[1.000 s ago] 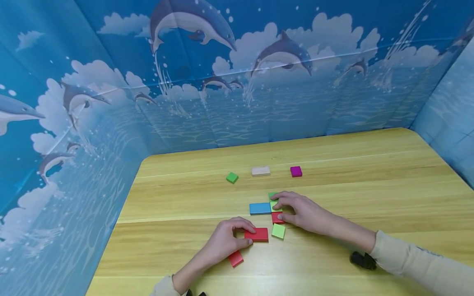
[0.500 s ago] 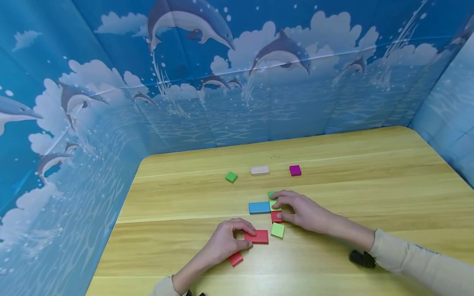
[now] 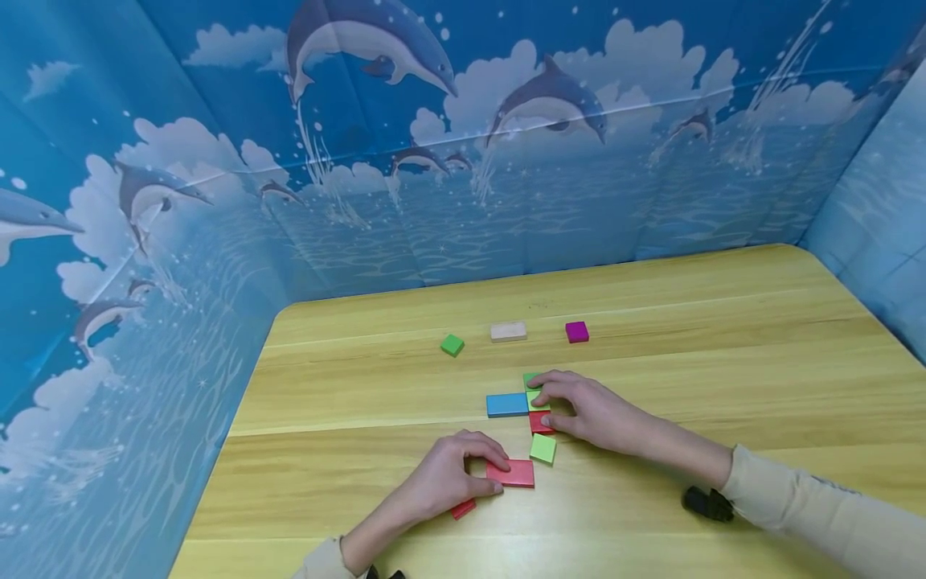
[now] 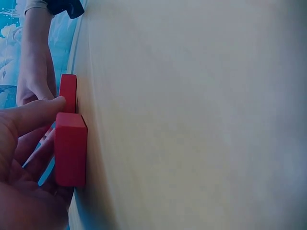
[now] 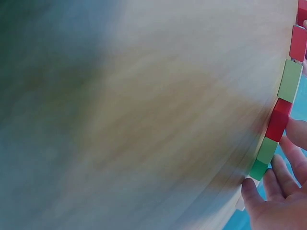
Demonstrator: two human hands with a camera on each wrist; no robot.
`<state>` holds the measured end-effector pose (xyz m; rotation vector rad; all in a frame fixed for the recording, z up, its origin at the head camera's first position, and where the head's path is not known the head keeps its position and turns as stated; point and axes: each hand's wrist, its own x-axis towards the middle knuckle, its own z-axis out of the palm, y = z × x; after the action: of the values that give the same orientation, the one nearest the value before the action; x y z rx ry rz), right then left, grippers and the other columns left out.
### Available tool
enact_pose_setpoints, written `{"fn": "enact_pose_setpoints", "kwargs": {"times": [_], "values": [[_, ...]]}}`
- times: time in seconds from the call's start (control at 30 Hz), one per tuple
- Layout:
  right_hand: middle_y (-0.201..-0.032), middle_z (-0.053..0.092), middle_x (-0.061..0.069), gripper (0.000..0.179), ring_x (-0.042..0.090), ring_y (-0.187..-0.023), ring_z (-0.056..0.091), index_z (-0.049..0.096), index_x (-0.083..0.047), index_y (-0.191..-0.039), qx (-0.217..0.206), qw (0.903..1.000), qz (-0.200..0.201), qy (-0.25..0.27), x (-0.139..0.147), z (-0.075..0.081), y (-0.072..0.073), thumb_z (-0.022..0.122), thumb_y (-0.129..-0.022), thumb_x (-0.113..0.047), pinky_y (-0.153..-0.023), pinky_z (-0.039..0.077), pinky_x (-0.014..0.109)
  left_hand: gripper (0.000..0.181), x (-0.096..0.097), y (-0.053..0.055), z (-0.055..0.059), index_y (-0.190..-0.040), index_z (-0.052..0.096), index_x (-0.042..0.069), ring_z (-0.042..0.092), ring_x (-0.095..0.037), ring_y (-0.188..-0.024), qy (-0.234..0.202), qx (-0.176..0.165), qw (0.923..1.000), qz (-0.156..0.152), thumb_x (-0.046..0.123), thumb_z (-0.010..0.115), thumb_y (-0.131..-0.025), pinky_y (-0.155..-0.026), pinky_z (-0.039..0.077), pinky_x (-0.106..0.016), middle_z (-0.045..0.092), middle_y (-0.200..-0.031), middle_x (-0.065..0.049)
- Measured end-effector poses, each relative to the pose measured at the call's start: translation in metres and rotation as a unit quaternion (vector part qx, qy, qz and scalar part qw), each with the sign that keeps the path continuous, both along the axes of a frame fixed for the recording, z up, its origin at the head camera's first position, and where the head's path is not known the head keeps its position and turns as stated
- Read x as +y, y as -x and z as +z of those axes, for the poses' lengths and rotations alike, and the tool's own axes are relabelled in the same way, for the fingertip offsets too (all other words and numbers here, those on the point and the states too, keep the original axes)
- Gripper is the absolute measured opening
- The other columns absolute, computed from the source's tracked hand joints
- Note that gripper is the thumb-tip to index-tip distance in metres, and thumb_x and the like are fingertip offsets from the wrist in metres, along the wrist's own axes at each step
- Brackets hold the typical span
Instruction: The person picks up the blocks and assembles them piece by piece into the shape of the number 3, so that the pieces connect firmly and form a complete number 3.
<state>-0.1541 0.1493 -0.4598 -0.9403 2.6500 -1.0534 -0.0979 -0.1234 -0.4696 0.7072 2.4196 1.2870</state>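
Note:
My left hand (image 3: 452, 478) pinches a long red block (image 3: 515, 473) by its left end, thumb on the near side and fingers on the far side. Partly hidden under that hand lies another red block (image 3: 464, 508). My right hand (image 3: 600, 414) rests at a column of small blocks: green (image 3: 530, 378), light green (image 3: 535, 398) and red (image 3: 539, 422). Its fingers spread along the column, and the thumb (image 5: 296, 132) touches the red one. A blue block (image 3: 507, 405) adjoins the column on the left. Just below the column sits a tilted light green block (image 3: 543, 449).
Toward the back of the wooden table (image 3: 723, 338) lie a green block (image 3: 452, 345), a pale block (image 3: 509, 331) and a magenta block (image 3: 576, 331). A dolphin-print curtain (image 3: 463, 225) stands behind the table. Black wrist gear (image 3: 707, 504) is under the right forearm.
My left hand has slid the long red block a little to the right and toward me, covering more of the red block beneath. The right hand stays at the column.

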Motion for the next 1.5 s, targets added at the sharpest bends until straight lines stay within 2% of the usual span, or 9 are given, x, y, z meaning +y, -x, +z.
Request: {"fn": "enact_pose_setpoints", "kwargs": {"times": [0.7, 1.0, 1.2, 1.37, 1.5], "values": [[-0.136, 0.055, -0.001, 0.017, 0.025, -0.129, 0.048, 0.070, -0.021, -0.105, -0.005, 1.0000, -0.003, -0.002, 0.000, 0.000, 0.000, 0.073, -0.089, -0.015, -0.102, 0.042, 0.045, 0.023, 0.004, 0.000, 0.001, -0.094, 0.075, 0.027, 0.056, -0.003, -0.102, -0.004, 0.001, 1.0000, 0.002, 0.015, 0.085, -0.077, -0.096, 0.042, -0.030, 0.064, -0.101, 0.020], [-0.136, 0.055, -0.001, 0.018, 0.024, -0.128, 0.048, 0.070, -0.020, -0.106, -0.002, 1.0000, -0.002, -0.003, 0.000, -0.002, 0.001, 0.073, -0.089, -0.015, -0.101, 0.043, 0.044, 0.017, -0.005, -0.003, 0.001, -0.102, 0.075, 0.024, 0.058, -0.006, -0.105, -0.028, 0.008, 0.9995, 0.012, 0.017, 0.077, -0.086, -0.097, 0.043, -0.034, 0.065, -0.105, 0.015], [-0.136, 0.054, -0.002, 0.019, 0.024, -0.129, 0.047, 0.070, -0.021, -0.106, -0.006, 1.0000, -0.003, -0.002, 0.000, -0.002, 0.001, 0.073, -0.089, -0.015, -0.101, 0.043, 0.044, 0.018, -0.015, -0.008, 0.004, -0.105, 0.073, 0.024, 0.058, -0.006, -0.106, -0.011, 0.030, 0.9991, 0.028, 0.019, 0.075, -0.088, -0.096, 0.044, -0.035, 0.065, -0.107, 0.014], [-0.136, 0.054, -0.002, 0.019, 0.024, -0.129, 0.047, 0.070, -0.021, -0.107, -0.006, 1.0000, -0.002, -0.003, 0.000, -0.002, 0.001, 0.073, -0.089, -0.015, -0.101, 0.043, 0.044, 0.023, -0.025, -0.015, 0.008, -0.107, 0.073, 0.024, 0.057, -0.008, -0.108, 0.007, 0.033, 0.9984, 0.046, 0.017, 0.078, -0.085, -0.098, 0.044, -0.035, 0.063, -0.110, 0.016], [-0.136, 0.055, -0.001, 0.018, 0.024, -0.129, 0.047, 0.070, -0.020, -0.107, -0.005, 1.0000, -0.002, -0.003, -0.001, -0.001, 0.001, 0.073, -0.089, -0.015, -0.101, 0.043, 0.044, 0.027, -0.033, -0.022, 0.010, -0.107, 0.073, 0.022, 0.058, -0.010, -0.105, 0.015, 0.034, 0.9976, 0.058, 0.016, 0.080, -0.082, -0.093, 0.046, -0.032, 0.063, -0.110, 0.015]]}}
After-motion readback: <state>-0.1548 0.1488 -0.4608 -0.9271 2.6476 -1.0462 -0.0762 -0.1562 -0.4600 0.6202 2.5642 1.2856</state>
